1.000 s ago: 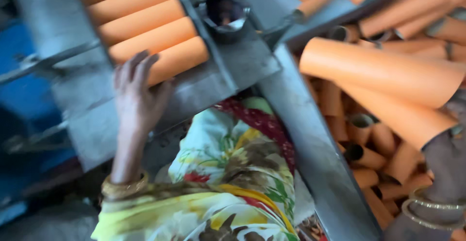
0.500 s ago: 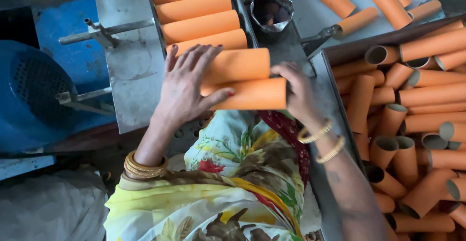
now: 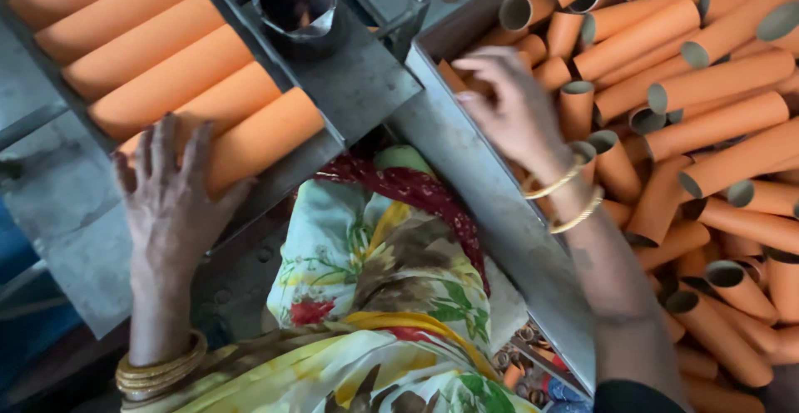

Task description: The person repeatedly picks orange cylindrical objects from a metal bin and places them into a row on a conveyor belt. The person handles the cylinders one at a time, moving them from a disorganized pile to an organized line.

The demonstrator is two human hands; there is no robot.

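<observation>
My left hand [image 3: 171,201] lies flat with fingers spread on the grey metal tray [image 3: 75,222], its fingertips against the nearest orange tube [image 3: 258,134] of a row of orange cardboard tubes [image 3: 141,55] lying side by side. My right hand [image 3: 512,109] reaches into the metal bin [image 3: 491,205] at the right, fingers curled down among loose orange tubes [image 3: 707,113]. Whether it grips one is hidden. Both wrists wear gold bangles.
A round metal cup [image 3: 295,1] sits on the metal plate between tray and bin, with a metal bracket [image 3: 408,18] beside it. My floral yellow garment [image 3: 366,296] fills the lower middle. Blue fabric [image 3: 25,296] shows at the lower left.
Both hands were laying two orange tubes at the row's near end. Now the tubes rest in the row, my left hand stays there, and my right hand has moved into the bin.
</observation>
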